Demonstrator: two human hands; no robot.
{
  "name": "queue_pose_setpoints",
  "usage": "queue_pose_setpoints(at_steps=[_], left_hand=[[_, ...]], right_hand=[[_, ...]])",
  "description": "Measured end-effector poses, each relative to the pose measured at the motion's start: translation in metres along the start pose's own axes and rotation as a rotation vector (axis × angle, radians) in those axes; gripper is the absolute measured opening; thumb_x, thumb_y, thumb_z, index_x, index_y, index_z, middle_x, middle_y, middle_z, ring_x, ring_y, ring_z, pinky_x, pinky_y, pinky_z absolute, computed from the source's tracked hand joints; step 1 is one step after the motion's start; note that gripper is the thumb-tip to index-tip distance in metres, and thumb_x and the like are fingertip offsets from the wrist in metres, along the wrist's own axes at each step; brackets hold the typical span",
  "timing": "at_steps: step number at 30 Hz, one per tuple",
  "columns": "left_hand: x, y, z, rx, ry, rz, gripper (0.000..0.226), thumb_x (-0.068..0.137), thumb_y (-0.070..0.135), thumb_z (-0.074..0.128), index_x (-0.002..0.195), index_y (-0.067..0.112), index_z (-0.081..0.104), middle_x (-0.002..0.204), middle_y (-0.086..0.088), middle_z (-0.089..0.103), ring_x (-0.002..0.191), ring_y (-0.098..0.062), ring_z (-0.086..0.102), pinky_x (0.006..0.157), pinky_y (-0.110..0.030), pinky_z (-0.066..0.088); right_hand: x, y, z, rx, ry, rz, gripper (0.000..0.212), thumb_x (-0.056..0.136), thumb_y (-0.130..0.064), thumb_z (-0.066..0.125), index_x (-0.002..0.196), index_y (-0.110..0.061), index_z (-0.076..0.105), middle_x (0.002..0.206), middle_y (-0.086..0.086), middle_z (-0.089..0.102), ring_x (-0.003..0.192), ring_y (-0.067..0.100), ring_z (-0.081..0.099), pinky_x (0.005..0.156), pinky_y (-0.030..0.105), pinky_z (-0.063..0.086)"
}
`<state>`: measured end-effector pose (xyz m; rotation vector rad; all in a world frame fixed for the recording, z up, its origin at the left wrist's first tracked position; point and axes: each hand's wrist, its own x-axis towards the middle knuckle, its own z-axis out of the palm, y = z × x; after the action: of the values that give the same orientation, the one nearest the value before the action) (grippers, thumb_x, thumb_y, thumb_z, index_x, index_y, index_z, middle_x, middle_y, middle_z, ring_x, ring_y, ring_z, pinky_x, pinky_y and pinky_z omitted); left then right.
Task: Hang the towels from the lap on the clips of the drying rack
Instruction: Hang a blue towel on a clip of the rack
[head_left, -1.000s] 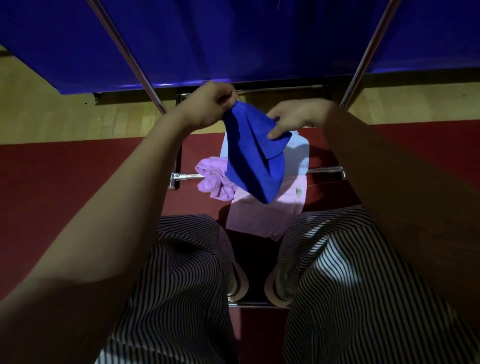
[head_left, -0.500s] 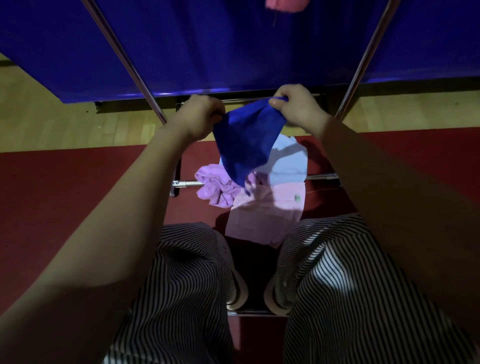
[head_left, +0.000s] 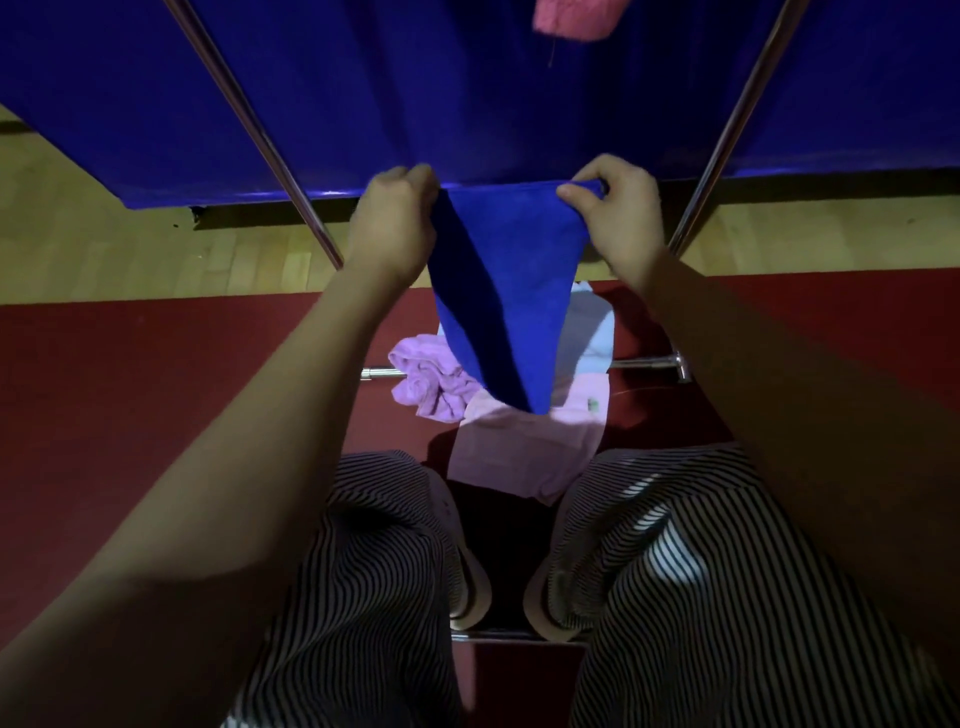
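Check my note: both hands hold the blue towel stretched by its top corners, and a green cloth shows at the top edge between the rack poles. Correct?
Not quite: the head view shows the cloth is pink, not green. The rest stands: the left hand and right hand hold the blue towel stretched by its top corners.

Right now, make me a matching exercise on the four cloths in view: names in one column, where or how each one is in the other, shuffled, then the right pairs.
Column one
1. blue towel
2. lilac towel
3. pale pink towel
4. pink cloth

Column two
A. at the top edge of the view
B. lying flat, lowest of the four in the view
C. pinched at its top corners by the left hand and right hand
D. crumpled in a bunch

Pairs: 1-C, 2-D, 3-B, 4-A
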<state>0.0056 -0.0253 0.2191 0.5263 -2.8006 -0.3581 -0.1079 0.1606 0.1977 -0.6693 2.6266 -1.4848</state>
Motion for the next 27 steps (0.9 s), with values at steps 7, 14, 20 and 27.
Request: queue_pose_setpoints(at_steps=[7, 14, 20, 27], left_hand=[[-0.008, 0.004, -0.001, -0.090, -0.091, -0.104, 0.019, 0.090, 0.002, 0.034, 0.102, -0.006, 0.045, 0.104, -0.031, 0.056, 0.091, -0.044, 0.052, 0.066, -0.041, 0.031], [-0.012, 0.006, 0.003, -0.178, -0.077, -0.234, 0.024, 0.091, 0.005, 0.036, 0.105, -0.006, 0.051, 0.108, -0.030, 0.060, 0.097, -0.043, 0.055, 0.075, -0.043, 0.040], [-0.009, 0.017, 0.017, -0.401, -0.145, -0.334, 0.024, 0.093, 0.009, 0.037, 0.080, 0.005, 0.057, 0.087, -0.021, 0.059, 0.084, -0.031, 0.059, 0.060, -0.026, 0.032], [-0.008, 0.030, 0.035, -0.629, -0.209, -0.411, 0.028, 0.095, 0.014, 0.042, 0.067, 0.017, 0.044, 0.072, -0.010, 0.057, 0.075, -0.024, 0.054, 0.065, -0.029, 0.040]], right_hand=[[0.004, -0.005, 0.011, -0.067, -0.022, 0.052, 0.025, 0.086, -0.027, 0.063, 0.085, -0.002, 0.063, 0.058, -0.010, 0.044, 0.055, 0.005, 0.042, 0.054, 0.024, 0.032], [0.002, -0.027, 0.024, -0.098, -0.049, 0.175, 0.030, 0.086, -0.027, 0.058, 0.061, -0.019, 0.044, 0.060, -0.008, 0.045, 0.072, 0.015, 0.051, 0.064, 0.025, 0.038], [0.000, -0.036, 0.035, 0.002, -0.201, 0.334, 0.041, 0.086, -0.025, 0.061, 0.050, -0.017, 0.040, 0.063, 0.013, 0.047, 0.062, 0.024, 0.048, 0.062, 0.035, 0.045], [-0.009, -0.044, 0.044, 0.200, -0.336, 0.475, 0.028, 0.090, -0.019, 0.061, 0.065, -0.014, 0.050, 0.064, 0.005, 0.056, 0.050, 0.010, 0.054, 0.043, 0.014, 0.044]])
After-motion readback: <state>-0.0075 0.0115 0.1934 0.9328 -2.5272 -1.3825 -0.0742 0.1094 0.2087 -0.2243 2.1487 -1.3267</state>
